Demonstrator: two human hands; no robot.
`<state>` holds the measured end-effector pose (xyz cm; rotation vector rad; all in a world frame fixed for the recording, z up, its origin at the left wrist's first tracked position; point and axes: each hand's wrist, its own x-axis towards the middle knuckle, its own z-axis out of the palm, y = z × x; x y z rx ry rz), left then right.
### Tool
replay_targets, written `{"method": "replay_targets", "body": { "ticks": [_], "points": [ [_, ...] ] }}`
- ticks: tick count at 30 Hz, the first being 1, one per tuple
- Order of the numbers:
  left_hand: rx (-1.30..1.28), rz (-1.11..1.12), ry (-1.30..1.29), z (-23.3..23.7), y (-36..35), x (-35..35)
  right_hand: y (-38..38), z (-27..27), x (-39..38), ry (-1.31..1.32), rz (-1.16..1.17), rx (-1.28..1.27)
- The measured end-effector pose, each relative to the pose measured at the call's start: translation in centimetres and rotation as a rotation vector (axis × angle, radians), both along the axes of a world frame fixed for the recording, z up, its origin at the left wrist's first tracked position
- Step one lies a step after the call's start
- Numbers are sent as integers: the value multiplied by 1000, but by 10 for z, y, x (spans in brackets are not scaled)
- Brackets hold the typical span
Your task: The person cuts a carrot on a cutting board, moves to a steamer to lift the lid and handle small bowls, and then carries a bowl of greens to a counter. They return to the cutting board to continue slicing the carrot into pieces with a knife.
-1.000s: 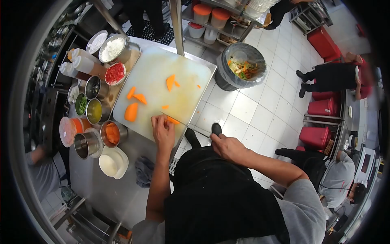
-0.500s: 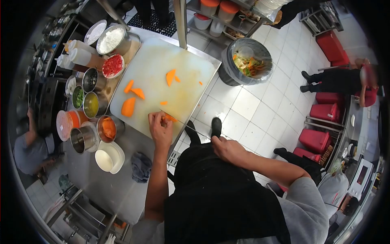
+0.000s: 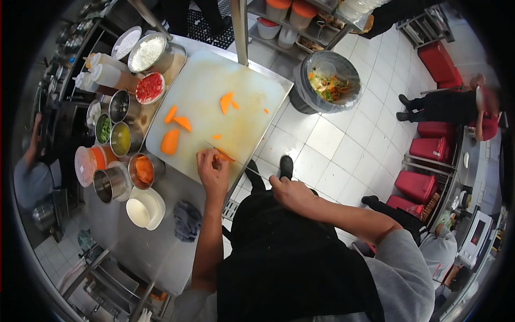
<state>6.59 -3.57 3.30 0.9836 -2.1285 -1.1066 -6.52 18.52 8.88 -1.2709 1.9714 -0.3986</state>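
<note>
Carrot piece [image 3: 226, 157] lies pinned on the board [image 3: 236, 121] by the left grip [image 3: 213, 170]; right grip [image 3: 292, 195] clasps a knife [image 3: 259, 174]. Left of both, a steel pot [image 3: 159, 171] holds orange pieces [image 3: 143, 168]; between them runs the board's edge.

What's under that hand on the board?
Partly under the left hand is an orange piece on the cutting board. One end sticks out; the fingers cover the rest, so its full shape can't be seen.

White tiled floor [image 3: 319, 174], glossy; steel post [image 3: 239, 32]; red bins [image 3: 414, 184] right.
</note>
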Motion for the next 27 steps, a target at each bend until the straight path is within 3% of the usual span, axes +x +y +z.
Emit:
{"method": "replay_targets", "body": {
  "ticks": [10, 15, 19, 27],
  "points": [
    [47, 1, 53, -9, -2, 2, -18, -28, 2, -16, -43, -23],
    [47, 2, 70, -11, -5, 4, -20, -19, -40, -229, 9, 8],
    [55, -41, 82, -1, -3, 10, -18, -12, -49, -117, -72, -64],
    [58, -158, -10, 3, -14, 42, -20, -2, -65, -115, 73, -28]
  ]
}}
